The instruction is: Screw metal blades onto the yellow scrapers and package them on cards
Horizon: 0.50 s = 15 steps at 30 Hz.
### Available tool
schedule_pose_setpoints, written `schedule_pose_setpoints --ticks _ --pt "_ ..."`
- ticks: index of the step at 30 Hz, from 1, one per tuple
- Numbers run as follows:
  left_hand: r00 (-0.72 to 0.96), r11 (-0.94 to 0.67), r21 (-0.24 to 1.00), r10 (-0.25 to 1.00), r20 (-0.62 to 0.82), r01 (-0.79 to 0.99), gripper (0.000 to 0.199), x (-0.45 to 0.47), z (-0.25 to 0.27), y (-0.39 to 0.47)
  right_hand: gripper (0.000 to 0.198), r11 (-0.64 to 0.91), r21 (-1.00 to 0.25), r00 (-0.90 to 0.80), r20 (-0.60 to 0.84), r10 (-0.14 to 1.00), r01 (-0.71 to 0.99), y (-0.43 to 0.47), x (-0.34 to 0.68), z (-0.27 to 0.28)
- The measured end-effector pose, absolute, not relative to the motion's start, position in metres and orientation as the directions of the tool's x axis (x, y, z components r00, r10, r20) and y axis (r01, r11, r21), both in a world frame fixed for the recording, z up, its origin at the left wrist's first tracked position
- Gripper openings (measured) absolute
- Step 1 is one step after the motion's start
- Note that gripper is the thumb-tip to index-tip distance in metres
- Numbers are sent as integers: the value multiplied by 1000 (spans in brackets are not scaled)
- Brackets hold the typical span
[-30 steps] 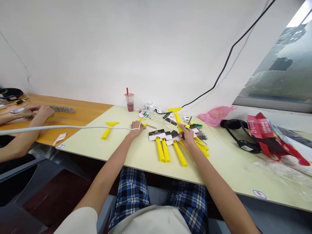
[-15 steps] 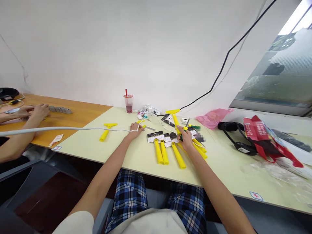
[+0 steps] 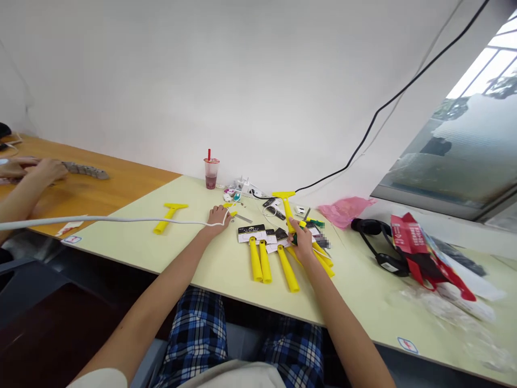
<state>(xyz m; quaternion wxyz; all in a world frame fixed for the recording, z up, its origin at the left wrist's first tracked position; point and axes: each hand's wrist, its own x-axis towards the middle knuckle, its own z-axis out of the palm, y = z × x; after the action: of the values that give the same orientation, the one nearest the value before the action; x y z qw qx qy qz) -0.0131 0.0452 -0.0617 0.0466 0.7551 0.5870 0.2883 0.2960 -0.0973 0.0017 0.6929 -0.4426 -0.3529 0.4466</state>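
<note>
My right hand point(image 3: 302, 240) is closed around a yellow T-shaped scraper point(image 3: 287, 207), its wide head pointing up and away from me. A green-and-yellow handle point(image 3: 299, 226), like a screwdriver's, shows in the same hand. My left hand point(image 3: 218, 216) rests on the table with its fingers curled at a small yellow piece point(image 3: 233, 214); what it grips is mostly hidden. A flat metal blade point(image 3: 243, 218) sticks out beside that piece. Between my hands lie several yellow handles point(image 3: 255, 261) with black-and-white cards point(image 3: 251, 233). Another yellow T-shaped scraper point(image 3: 169, 215) lies to the left.
A cup with a red straw point(image 3: 210, 175) stands by the wall, near a power strip point(image 3: 246, 186). A white cable point(image 3: 121, 218) crosses in front on the left. To the right are pink plastic point(image 3: 347, 210), headphones point(image 3: 379, 245) and a red bag point(image 3: 416, 242). Another person's hands point(image 3: 46, 170) work far left.
The camera view has turned slightly, so the table and its contents appear shifted. Both hands keep nearly the same places and grips.
</note>
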Motion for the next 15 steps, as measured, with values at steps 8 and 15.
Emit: schedule_pose_setpoints --ticks 8,15 --pt "133 -297 376 905 404 878 25 -2 -58 39 57 186 -937 324 84 942 -297 -98 296 5" --pt "97 -277 431 914 394 859 26 3 -59 40 58 179 -943 314 87 946 -279 -98 296 4"
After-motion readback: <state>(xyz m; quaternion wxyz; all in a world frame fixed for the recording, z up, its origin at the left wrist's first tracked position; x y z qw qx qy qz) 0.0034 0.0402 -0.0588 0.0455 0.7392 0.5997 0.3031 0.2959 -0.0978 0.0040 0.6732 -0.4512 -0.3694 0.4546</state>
